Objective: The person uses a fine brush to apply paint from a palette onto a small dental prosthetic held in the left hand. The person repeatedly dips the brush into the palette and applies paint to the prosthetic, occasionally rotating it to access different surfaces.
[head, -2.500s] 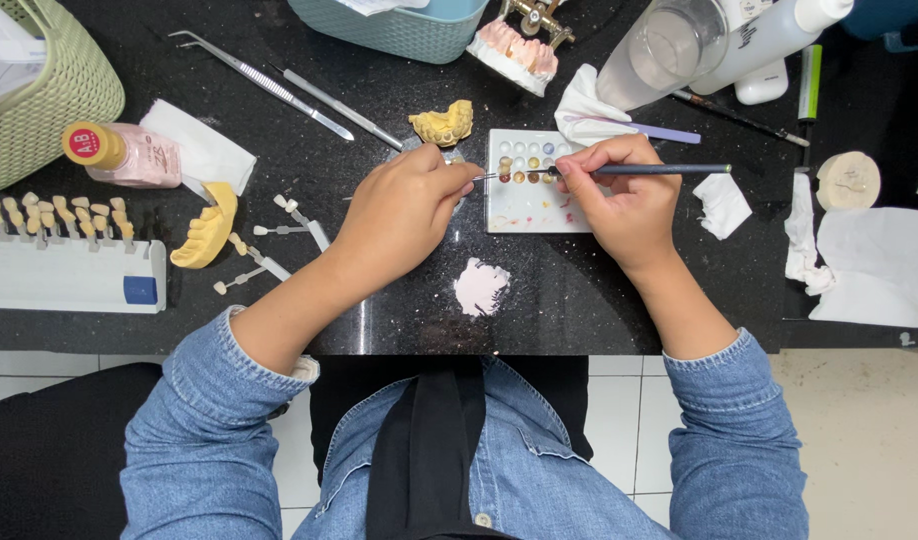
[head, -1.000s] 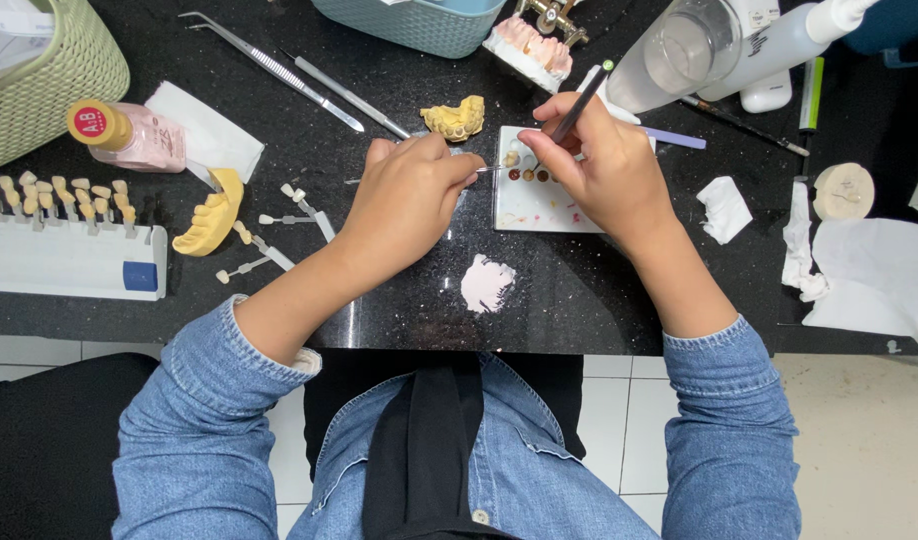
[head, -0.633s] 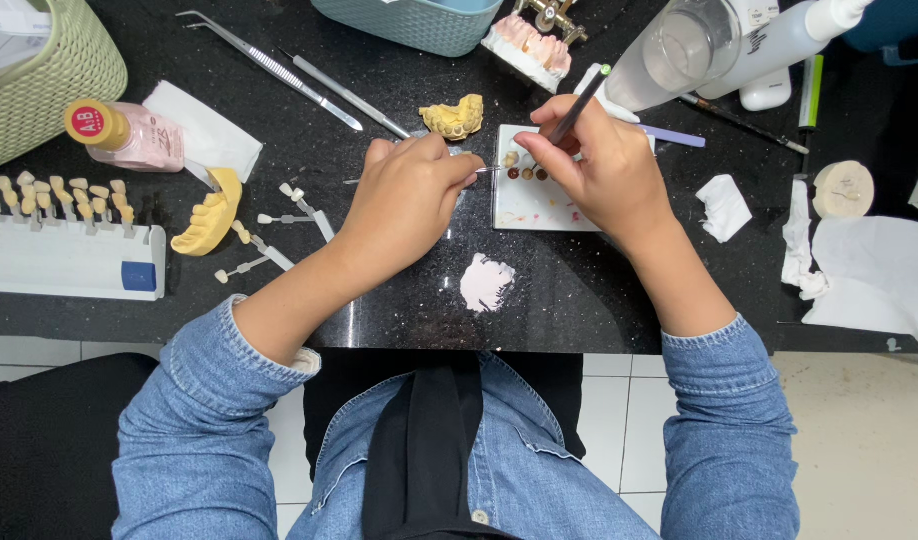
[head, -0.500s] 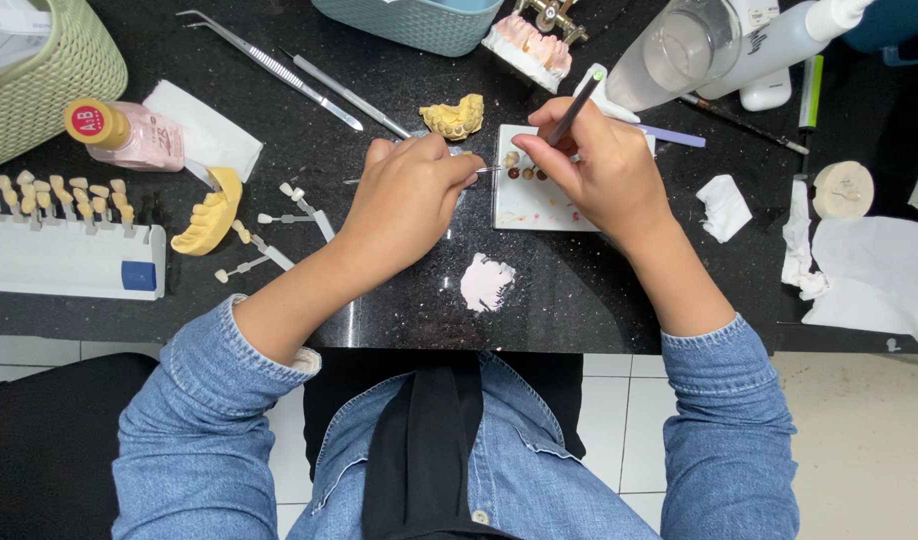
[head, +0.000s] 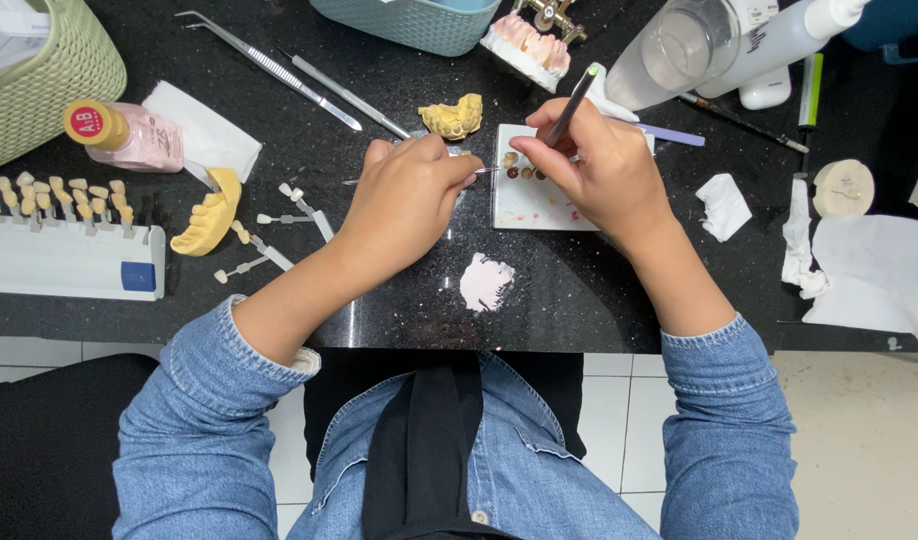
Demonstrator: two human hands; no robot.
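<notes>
While both hands meet over the dark bench [head: 599, 290], the scene runs so:
Far left: shade guide rack [head: 69, 250], yellow dental cast [head: 207, 222] beside it, within reach.
Left hand [head: 404, 200]: clenched on a thin metal holder [head: 484, 170] (its tip too small to make out), steadied near the palette.
Palette [head: 534, 200]: white tile with colour dabs, just beside both hands.
Right hand [head: 599, 165]: pinching a dark brush [head: 571, 105] pen-style, for fine control.

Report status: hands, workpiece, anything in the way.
Left hand pinches a thin metal pin. Right hand grips a brush over the white palette. Yellow dental cast beside, clear.
</notes>
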